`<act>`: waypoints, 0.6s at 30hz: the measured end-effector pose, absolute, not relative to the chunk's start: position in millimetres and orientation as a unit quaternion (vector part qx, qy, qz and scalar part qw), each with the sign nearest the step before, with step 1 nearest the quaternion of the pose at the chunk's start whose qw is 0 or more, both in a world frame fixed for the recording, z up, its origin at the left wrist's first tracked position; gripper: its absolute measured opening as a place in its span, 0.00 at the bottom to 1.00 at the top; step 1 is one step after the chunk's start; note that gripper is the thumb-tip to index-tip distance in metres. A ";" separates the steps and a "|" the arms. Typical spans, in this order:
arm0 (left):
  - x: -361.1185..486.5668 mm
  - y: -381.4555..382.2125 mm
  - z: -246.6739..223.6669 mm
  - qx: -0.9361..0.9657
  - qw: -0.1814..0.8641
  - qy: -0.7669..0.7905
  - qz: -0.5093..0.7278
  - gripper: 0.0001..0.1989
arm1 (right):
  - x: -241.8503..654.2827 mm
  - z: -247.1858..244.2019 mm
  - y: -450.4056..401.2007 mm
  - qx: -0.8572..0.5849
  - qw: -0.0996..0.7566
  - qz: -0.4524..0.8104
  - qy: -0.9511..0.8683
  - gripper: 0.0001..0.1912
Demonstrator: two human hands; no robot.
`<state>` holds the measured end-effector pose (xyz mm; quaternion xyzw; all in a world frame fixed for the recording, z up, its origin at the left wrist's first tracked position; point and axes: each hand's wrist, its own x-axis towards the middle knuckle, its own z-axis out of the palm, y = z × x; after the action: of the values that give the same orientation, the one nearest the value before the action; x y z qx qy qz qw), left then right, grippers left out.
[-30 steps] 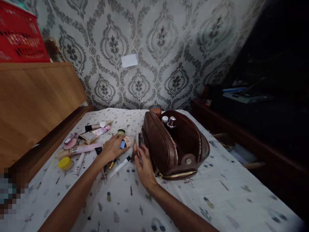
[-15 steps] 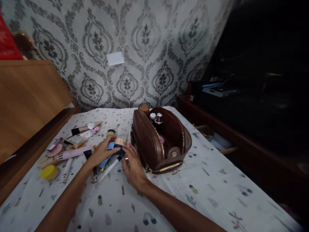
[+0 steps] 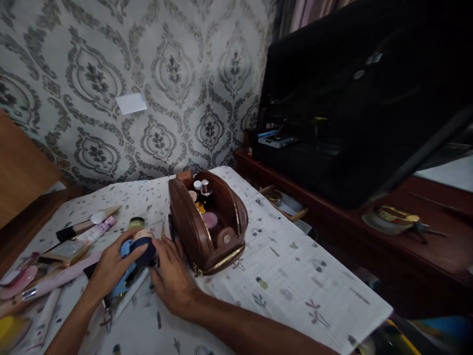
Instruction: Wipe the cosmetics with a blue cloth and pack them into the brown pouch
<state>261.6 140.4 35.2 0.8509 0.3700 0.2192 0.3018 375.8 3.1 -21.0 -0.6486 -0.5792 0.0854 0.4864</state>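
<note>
The brown bag [image 3: 187, 223] is smooth, perhaps leather, with a shiny metal zip [image 3: 223, 261].

Bare hands, bare forearms

The left grip [image 3: 114, 262] and the right grip [image 3: 173, 276] are ungloved human hands with slim, tapering fingers [image 3: 165, 248]. The left forearm [image 3: 72, 323] and the right forearm [image 3: 244, 321] are uncovered along their visible length, slender and smooth in outline.

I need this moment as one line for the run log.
left hand: grasping jar | right hand: beside jar, contact unclear | bag: open | makeup: scattered, mostly left of jar
</note>
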 end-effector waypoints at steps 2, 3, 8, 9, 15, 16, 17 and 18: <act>258.9 133.9 38.6 0.839 0.325 0.374 0.225 0.31 | 375.2 -18.8 3.0 -0.650 0.491 0.097 -0.573 0.38; 257.6 130.3 39.6 0.834 0.336 0.375 0.225 0.31 | 375.1 -18.1 3.1 -0.648 0.494 0.101 -0.570 0.38; 252.5 116.2 37.3 0.811 0.387 0.389 0.203 0.30 | 375.8 -17.8 3.5 -0.640 0.513 0.109 -0.562 0.35; 251.7 115.6 35.9 0.808 0.383 0.394 0.210 0.30 | 375.8 -18.3 3.7 -0.636 0.517 0.107 -0.563 0.35; 245.8 120.5 30.6 0.829 0.263 0.418 0.262 0.28 | 374.1 -22.4 7.4 -0.626 0.544 0.073 -0.554 0.32; 244.2 119.5 31.7 0.831 0.238 0.420 0.277 0.26 | 373.8 -22.6 7.7 -0.629 0.545 0.068 -0.551 0.31; 242.7 117.4 33.4 0.829 0.214 0.423 0.298 0.25 | 373.6 -22.6 7.7 -0.632 0.542 0.066 -0.550 0.30; 241.4 114.0 35.7 0.826 0.193 0.422 0.320 0.23 | 373.5 -22.4 7.6 -0.636 0.538 0.066 -0.550 0.30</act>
<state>241.4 114.0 35.7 0.8260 0.4215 0.3202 0.1934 373.5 7.6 -22.4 -0.6358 -0.5500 0.0655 0.5376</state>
